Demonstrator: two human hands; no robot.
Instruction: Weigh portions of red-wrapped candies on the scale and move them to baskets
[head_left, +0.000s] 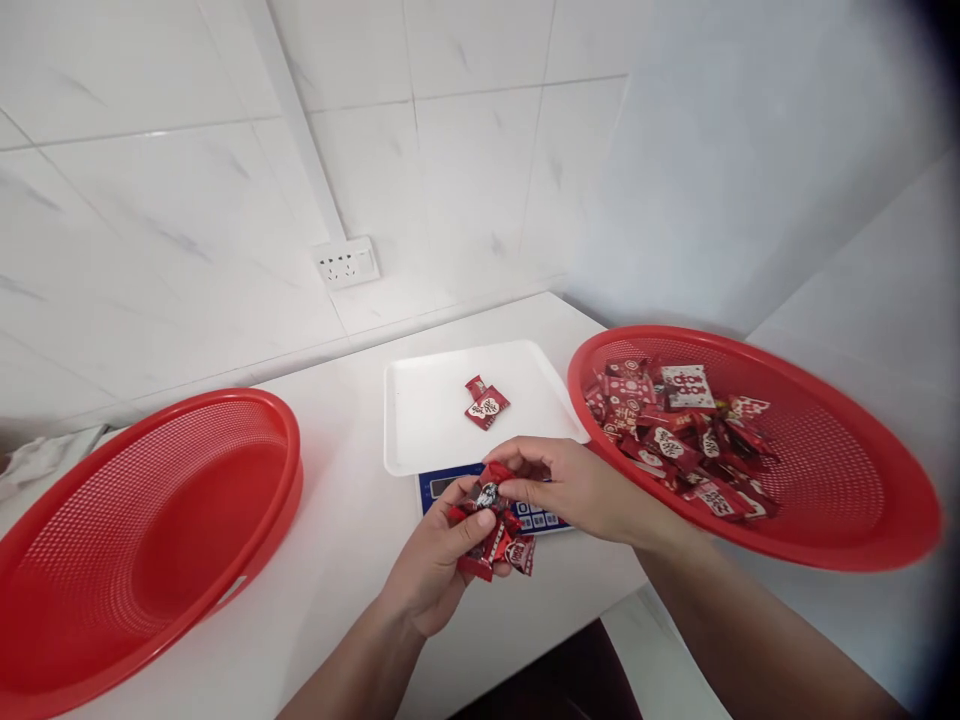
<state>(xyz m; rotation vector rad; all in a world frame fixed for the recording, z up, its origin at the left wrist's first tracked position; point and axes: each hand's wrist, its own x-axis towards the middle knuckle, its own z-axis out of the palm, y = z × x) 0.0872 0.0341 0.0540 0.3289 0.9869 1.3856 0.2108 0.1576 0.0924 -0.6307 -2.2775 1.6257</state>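
"The left hand (441, 553) is very near; what does it hold?"

"Its fingers are closed around several red packets (493, 540); the right hand (574, 487) pinches one of them."

"And on the white tray (424, 405)?"

"Two loose packets (486, 407), between the red baskets (840, 395)."

A socket (346, 263) and straight conduit (304, 130) sit on the tiled wall (465, 180).

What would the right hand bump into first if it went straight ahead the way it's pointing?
The red packets held in the left hand. The fingers of the right hand already seem to touch the top one, though exact depth is hard to judge from this view.
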